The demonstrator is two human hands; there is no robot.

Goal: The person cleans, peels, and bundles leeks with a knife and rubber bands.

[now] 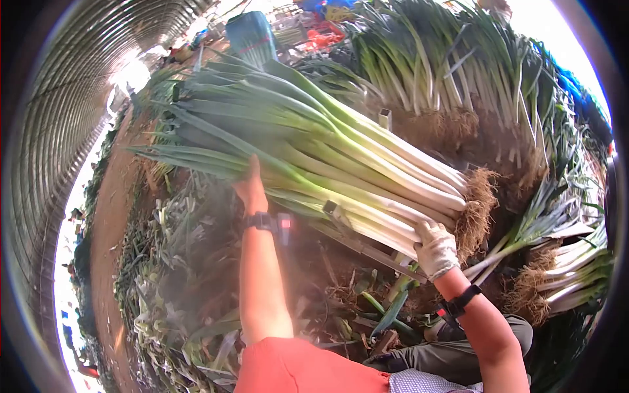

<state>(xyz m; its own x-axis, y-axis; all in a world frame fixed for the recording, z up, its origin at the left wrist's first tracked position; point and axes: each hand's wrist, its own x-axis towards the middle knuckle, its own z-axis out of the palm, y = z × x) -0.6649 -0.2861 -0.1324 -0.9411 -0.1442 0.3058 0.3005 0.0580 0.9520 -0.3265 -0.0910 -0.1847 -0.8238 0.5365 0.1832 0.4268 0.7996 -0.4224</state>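
Observation:
A large bunch of leeks (pixel 367 157) lies slantwise across a metal frame (pixel 373 252), green leaves to the left and brown roots (pixel 477 213) to the right. My left hand (pixel 250 188) is bare and holds the lower edge of the leafy part; its thumb shows against the leaves and the other fingers are hidden beneath. My right hand (pixel 436 250), in a whitish glove, is closed over the lowest white stems close to the roots. Both wrists wear dark bands.
More leeks (pixel 432 59) stand packed at the back right. Another rooted bunch (pixel 567 275) lies at the lower right. Leaf scraps (pixel 177 281) cover the ground at left, beside a dirt path (pixel 111 229). A metal post (pixel 385 119) rises behind the bunch.

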